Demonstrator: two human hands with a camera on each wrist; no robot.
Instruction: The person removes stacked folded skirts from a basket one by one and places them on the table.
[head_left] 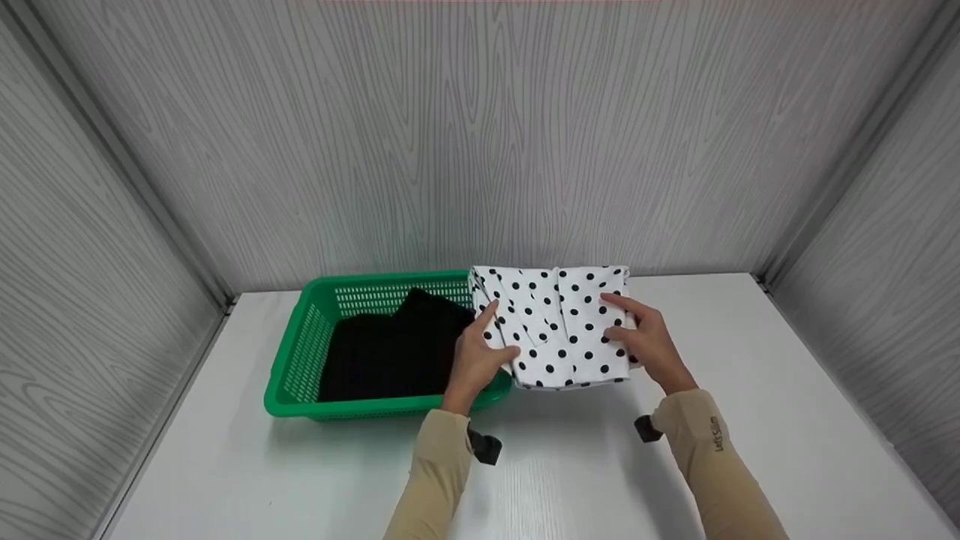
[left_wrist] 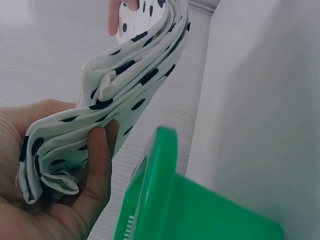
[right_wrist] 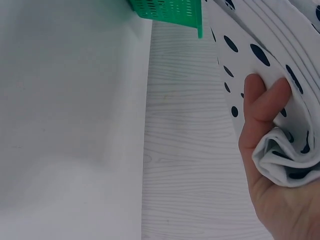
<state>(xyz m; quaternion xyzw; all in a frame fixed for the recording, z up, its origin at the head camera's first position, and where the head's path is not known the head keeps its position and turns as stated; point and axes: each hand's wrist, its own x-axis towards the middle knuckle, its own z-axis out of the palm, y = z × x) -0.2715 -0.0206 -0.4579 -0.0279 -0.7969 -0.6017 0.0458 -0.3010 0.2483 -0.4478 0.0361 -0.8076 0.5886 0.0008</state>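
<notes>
A folded white cloth with black polka dots [head_left: 577, 330], perhaps a garment, is held up in both hands, its left end over the right rim of the green basket. My left hand [head_left: 476, 360] grips its left end, thumb on top and fingers beneath, as the left wrist view shows. At the opposite end my right hand [head_left: 651, 341] holds the cloth, with fingers curled under its folded layers in the right wrist view. Several layers show along the edge of the folded cloth [left_wrist: 120, 90]. Inside the green plastic basket [head_left: 289, 360] lies black folded fabric [head_left: 390, 352].
The basket stands on a white table [head_left: 765, 450], left of the middle and near the back wall [head_left: 465, 135]. Grey wood-grain panels enclose the table at the back and on both sides. A small black device [head_left: 486, 448] is strapped at the left wrist, another [head_left: 646, 429] at the right.
</notes>
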